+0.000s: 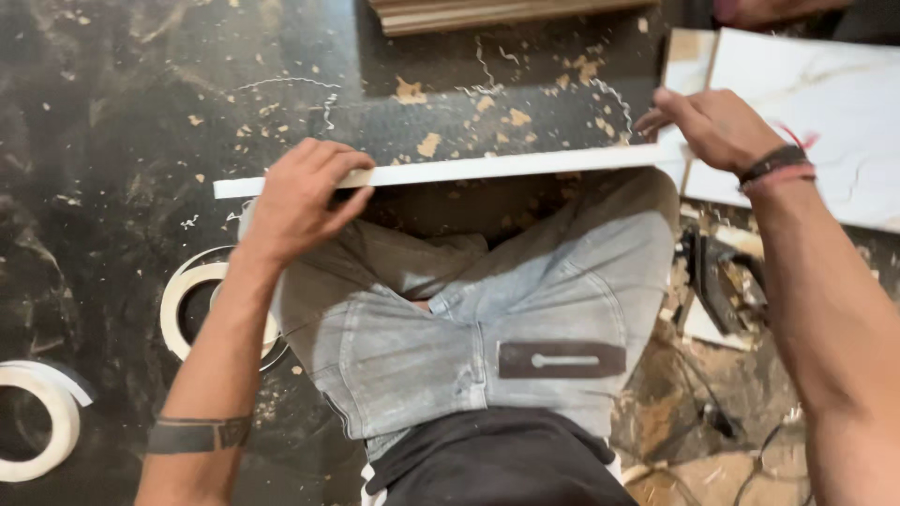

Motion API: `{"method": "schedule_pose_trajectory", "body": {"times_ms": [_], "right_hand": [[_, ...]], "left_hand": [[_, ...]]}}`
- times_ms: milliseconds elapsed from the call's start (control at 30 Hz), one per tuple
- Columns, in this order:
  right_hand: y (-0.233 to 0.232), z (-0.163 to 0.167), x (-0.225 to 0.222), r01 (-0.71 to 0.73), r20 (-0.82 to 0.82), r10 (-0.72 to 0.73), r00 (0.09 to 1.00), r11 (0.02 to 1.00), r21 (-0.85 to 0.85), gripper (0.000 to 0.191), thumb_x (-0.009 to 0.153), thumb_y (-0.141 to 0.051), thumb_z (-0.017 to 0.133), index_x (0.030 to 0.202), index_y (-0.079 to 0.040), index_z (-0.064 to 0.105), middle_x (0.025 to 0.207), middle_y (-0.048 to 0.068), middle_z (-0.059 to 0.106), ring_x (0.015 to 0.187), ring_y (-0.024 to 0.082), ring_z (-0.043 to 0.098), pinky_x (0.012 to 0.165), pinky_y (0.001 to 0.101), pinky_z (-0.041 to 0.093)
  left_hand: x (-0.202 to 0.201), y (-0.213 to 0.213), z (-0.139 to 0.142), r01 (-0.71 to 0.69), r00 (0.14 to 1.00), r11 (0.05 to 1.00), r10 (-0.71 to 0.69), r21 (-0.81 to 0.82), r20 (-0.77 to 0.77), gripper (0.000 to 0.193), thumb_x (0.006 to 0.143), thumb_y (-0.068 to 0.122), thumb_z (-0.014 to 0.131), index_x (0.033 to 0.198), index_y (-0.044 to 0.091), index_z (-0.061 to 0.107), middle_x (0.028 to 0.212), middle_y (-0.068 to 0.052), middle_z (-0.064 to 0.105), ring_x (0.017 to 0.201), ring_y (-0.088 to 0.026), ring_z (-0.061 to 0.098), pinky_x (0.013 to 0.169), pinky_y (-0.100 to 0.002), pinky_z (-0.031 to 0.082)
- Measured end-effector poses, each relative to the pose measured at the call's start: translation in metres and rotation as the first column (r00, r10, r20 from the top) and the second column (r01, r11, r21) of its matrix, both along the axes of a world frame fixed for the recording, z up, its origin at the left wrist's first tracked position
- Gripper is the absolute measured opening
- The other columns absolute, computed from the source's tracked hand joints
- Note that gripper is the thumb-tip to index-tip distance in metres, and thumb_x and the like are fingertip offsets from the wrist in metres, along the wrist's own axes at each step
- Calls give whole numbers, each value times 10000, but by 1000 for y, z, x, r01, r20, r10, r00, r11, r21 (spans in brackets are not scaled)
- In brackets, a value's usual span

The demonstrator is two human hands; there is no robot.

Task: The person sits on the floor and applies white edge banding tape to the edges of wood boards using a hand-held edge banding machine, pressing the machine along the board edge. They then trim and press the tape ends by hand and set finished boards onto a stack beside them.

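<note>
A long narrow white strip of board point(487, 167) lies edge-up across my bent knees, running from left to right. My left hand point(298, 195) is clamped over its left part, fingers curled over the top edge. My right hand point(712, 126) presses on the strip's right end, fingers stretched toward the left. A flat dark scraper blade point(561, 360) rests on my jeans at the thigh.
A roll of white edge tape point(192, 305) lies by my left knee and another roll point(42, 420) sits at the far left. A white marbled panel point(825, 103) lies at the right, a power tool point(722, 281) below it. Wood chips litter the dark floor. Stacked boards point(469, 13) lie at the top.
</note>
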State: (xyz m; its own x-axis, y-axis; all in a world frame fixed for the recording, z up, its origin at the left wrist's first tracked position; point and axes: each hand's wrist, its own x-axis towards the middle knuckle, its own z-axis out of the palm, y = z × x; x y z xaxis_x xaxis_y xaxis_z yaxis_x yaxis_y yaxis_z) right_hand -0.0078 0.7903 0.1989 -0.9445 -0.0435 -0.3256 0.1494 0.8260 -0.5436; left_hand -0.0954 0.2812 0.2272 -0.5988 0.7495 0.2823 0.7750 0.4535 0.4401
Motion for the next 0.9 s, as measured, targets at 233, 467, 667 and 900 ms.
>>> {"method": "schedule_pose_trajectory", "body": {"times_ms": [233,467,667,900], "right_hand": [[-139,16,-18,-61,-460,110,881,991,120,646,833,-226,646,1473,-152,591,1444,233,546,1399,401,397,1194,539,314],[-285,-12,-30,-250,-641,410,648,911,329,840,943,-630,709,1602,-195,423,1445,159,585,1510,356,330,1256,609,98],[-200,29,-8,-284,-375,438,817,872,400,676,881,-68,704,1519,-229,548,1115,71,719,1020,260,693,1219,490,437],[-99,19,3,-202,-167,302,938,873,443,538,862,-260,755,1345,-114,569,993,147,733,947,356,694,961,472,489]], "left_hand": [[-6,-10,-22,0,998,999,3,48,-59,303,888,189,788,1141,69,670,1103,-87,681,1021,-289,643,809,-393,548],[1,-44,-23,-22,998,999,20,-36,-67,322,819,197,774,1100,77,670,1086,-88,673,1014,-289,631,849,-403,559],[-10,-56,-26,-51,974,982,9,-181,-226,273,855,236,813,1052,96,688,1019,-59,686,956,-265,634,842,-382,553],[-32,4,-33,35,993,988,-51,-149,-103,340,877,285,808,1123,99,666,1032,-81,696,1036,-280,652,944,-443,482]]}}
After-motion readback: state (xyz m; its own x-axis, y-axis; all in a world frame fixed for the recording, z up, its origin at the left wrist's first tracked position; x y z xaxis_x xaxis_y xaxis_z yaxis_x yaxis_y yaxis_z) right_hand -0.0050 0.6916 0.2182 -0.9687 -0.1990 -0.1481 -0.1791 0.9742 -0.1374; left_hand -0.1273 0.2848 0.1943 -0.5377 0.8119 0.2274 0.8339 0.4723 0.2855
